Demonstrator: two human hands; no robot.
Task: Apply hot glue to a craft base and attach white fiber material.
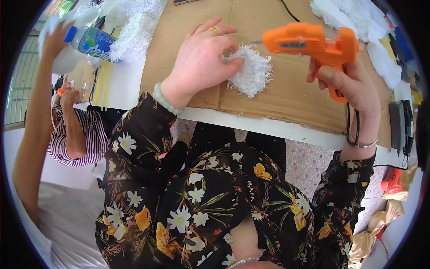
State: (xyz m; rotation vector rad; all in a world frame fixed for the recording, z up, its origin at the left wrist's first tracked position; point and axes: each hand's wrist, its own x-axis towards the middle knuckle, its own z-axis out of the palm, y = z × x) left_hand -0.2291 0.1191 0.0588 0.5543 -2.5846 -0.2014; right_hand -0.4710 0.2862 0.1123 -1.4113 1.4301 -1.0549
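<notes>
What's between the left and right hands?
Head view: white shaggy piece, partly covered by the left hand, then cardboard; the glue gun in the right hand juts in.

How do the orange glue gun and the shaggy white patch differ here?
The glue gun is smooth and orange; the white patch is shaggy. The glue gun is gripped in the right hand; the white patch lies on cardboard by the left hand. The glue gun looks larger than the white patch.

Glue gun [316, 42] is smooth plas., fluffy pc [255, 72] rough cloth, cardbd [298, 96] matt.
</notes>
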